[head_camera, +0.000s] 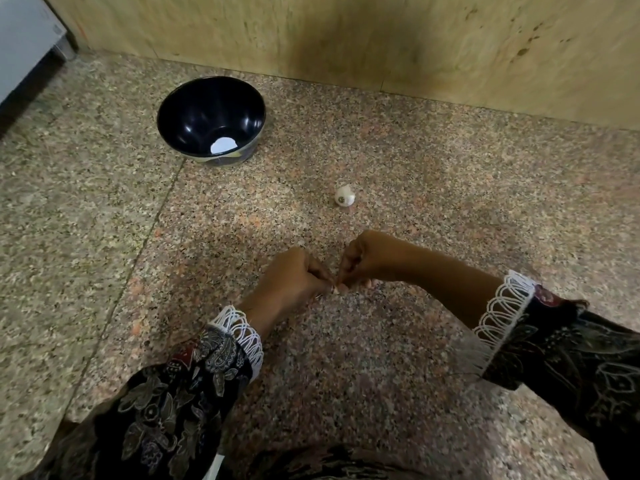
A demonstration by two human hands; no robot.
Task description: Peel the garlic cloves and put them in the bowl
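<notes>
**Two hands meet over a garlic clove on speckled granite**

The left hand (294,275) and the right hand (369,259) meet knuckle to knuckle low over a polished granite worktop (346,358), a stone of pink, grey and black speckles crossed by a thin dark seam on the left. Both hands are curled tight, fingertips pressed together around a small pale garlic clove (335,289); only a sliver of it, whitish and papery, shows between the fingers. How much skin is left on it cannot be told.

Beyond the hands, well apart from them, a garlic bulb (344,195) sits alone on the stone: small, rounded, white, with a dark root disc facing the camera and a wisp of papery skin lifting at its top.

Farther back and to the left stands the bowl (211,121), round, deep and glossy black, its smooth inner wall catching soft highlights. A flat white patch lies at its bottom; what it is cannot be told.

Both sleeves (194,386) are dark fabric printed with paisley and floral figures, each cuff edged with looped white lace trim. Behind the worktop rises a wall (346,36) of yellowish stone, mottled and stained with dark blotches.
</notes>
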